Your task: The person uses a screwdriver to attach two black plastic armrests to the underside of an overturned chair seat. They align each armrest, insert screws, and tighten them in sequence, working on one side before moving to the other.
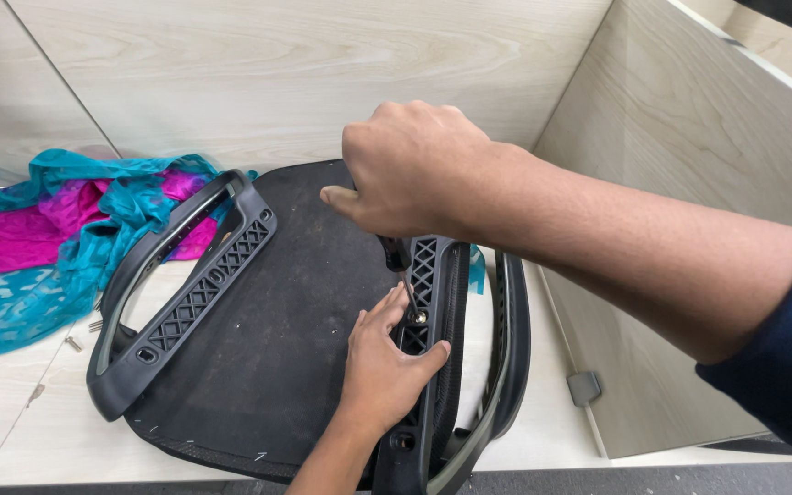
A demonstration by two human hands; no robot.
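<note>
Right hand (414, 170): fisted around screwdriver (403, 275), tip down on screw (420, 317).
Left hand (385, 362): spread, pressed against armrest bracket (425, 302) for steadiness.
Seat base (295, 312): flipped underside-up on counter (543, 431).
Cloth (38, 238): bunched aside, left.

I saw two bare hands; the right hand (410, 170) had a dark navy sleeve (781, 357) at four o'clock, while the left hand (382, 371) showed none.

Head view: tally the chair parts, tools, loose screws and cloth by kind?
Black seat base: 1
Black armrests: 2
Screwdriver, in right hand: 1
Loose screws: 2
Teal and pink cloth: 1
Total: 7
</note>
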